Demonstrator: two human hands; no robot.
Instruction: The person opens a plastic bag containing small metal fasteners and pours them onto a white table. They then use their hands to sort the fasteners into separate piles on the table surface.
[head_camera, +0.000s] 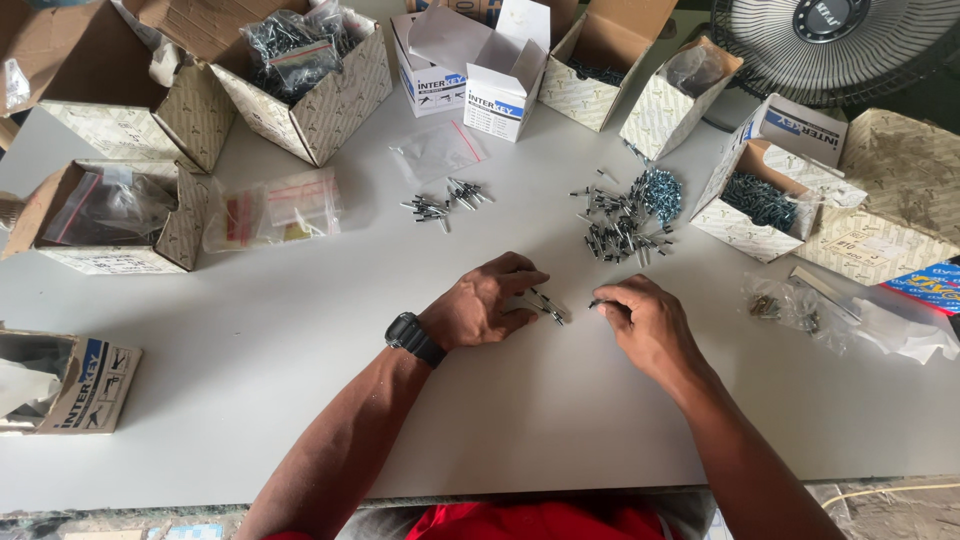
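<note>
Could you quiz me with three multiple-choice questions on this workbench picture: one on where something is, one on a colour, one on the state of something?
1. Where does the large pile of loose fasteners lie?
A. beyond the right hand
B. inside the fan
C. at the near table edge

2. What colour is the wristwatch on the left arm?
A. white
B. black
C. yellow

3. How does the left hand rest?
A. raised high over the boxes
B. gripping a box flap
C. low on the white table, fingers curled by a few small fasteners

Answers: 1 A, the pile sits farther up the table than the right hand, near the open boxes. 2 B, band and case look black. 3 C, the hand is down on the tabletop with the pieces at its fingertips.
</note>
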